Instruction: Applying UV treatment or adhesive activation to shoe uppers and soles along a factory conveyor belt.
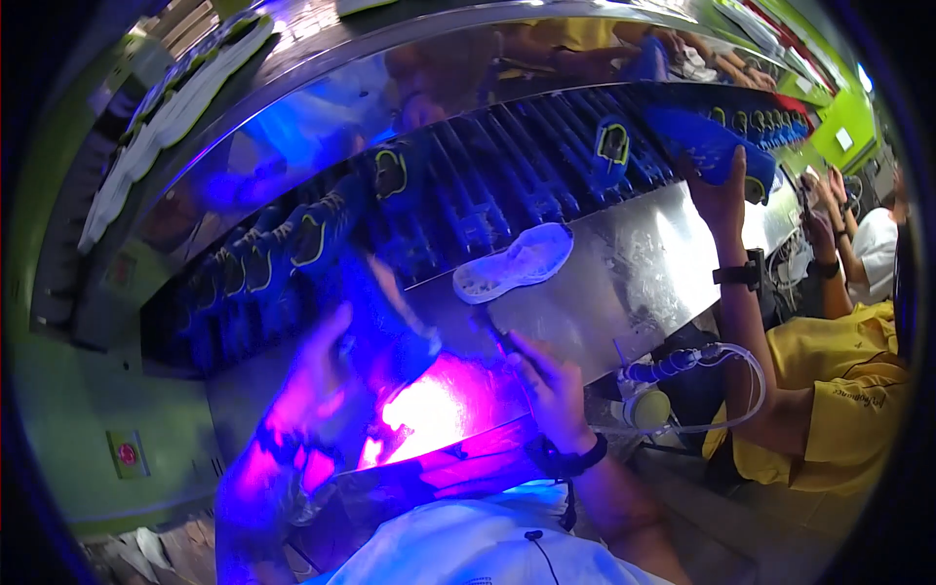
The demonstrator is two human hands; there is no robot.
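Note:
A shoe [395,317], tinted deep blue by the light and blurred, is held tilted over the near edge of the metal worktop. My left hand [322,366] grips its left side, with the fingers partly smeared by motion. To the right, my right hand [554,390] is closed around a thin dark stick-like tool [495,331] whose tip points away from me. Exactly what kind of tool it is cannot be made out. Just beyond that tip, a white shoe sole [515,265] lies on the worktop beside the conveyor.
Dark conveyor rollers [468,205] carry several blue shoes [317,229]. At right, a yellow-shirted co-worker's hand [720,200] holds a blue shoe piece [707,141]. A coiled hose [673,366] hangs nearby. Bright pink-violet light hits the worktop [624,263]. White soles [180,107] line an upper shelf.

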